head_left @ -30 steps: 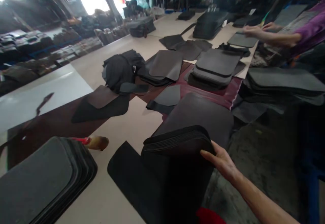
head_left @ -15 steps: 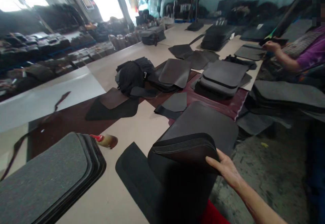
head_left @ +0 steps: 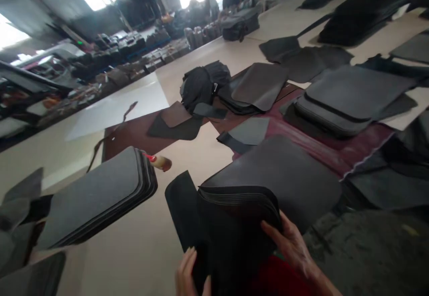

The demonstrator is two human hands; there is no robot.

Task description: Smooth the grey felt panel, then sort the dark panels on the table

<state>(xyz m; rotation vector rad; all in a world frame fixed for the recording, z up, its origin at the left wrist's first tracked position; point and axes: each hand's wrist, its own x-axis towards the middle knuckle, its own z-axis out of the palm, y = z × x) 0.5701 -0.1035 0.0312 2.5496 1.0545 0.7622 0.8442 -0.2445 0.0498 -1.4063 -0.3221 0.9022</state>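
My right hand grips the near edge of a stack of dark leather sheets, thumb on the near face and fingers behind. The stack bends upward there, its thin layered edges showing. My left hand, cut off by the bottom of the view, closes on a dark panel lying left of that stack. Dark material shows between its fingers and thumb. Farther left lies a stack of grey rounded panels. Beside its corner is a glue bottle with a red tip, lying on its side.
Across the table are more leather stacks, a bundle of dark strips and a maroon sheet. Loose grey pieces lie at the left edge. Concrete floor shows at lower right.
My left hand has come into view at the bottom and taken hold of the dark panel. My right hand keeps its grip on the stack. The view has swung left; the co-worker is out of sight.
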